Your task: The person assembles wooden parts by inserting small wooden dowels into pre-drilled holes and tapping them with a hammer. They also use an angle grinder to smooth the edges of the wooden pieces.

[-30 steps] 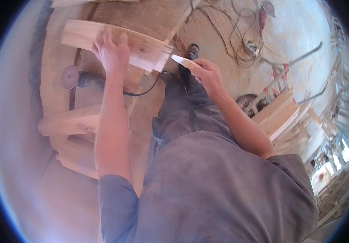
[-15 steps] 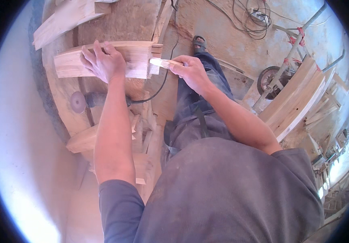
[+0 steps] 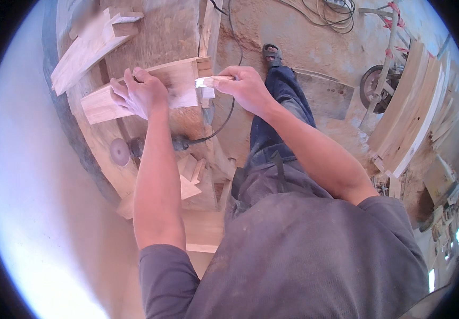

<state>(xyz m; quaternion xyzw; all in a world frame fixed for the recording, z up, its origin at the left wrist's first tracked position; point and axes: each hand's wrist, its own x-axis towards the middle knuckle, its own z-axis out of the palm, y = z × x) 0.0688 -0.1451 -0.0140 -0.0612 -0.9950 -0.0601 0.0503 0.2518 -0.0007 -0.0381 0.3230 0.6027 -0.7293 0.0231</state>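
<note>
Across the board (image 3: pixel 183 84), a pale, thick piece of wood on the bench, lies my left hand (image 3: pixel 141 94). Its fingers are spread and bent over the upper face; the thumb is mostly hidden. My right hand (image 3: pixel 244 89) is closed around a small wooden stick (image 3: pixel 218 80) with a whitish tip. That tip meets the board's right end, by small stepped wooden pieces (image 3: pixel 204 66). Whether the white is a coating or bare wood I cannot make out. Below the board, partly behind my left forearm, is an angle grinder (image 3: pixel 176 142) with a round disc (image 3: pixel 120 152).
The grinder's black cord runs up past the right side of the bench (image 3: pixel 157 32). Another wooden piece (image 3: pixel 93 45) lies at the upper left. Offcuts (image 3: pixel 191 175) are beside my left forearm. At the right stand a wheeled cart (image 3: pixel 377 87) and long curved boards (image 3: pixel 407 106).
The whole view has shifted a little. The board now slants more, its left end lower. My right hand still has the stick's tip at the board's end; my left hand stays on the board.
</note>
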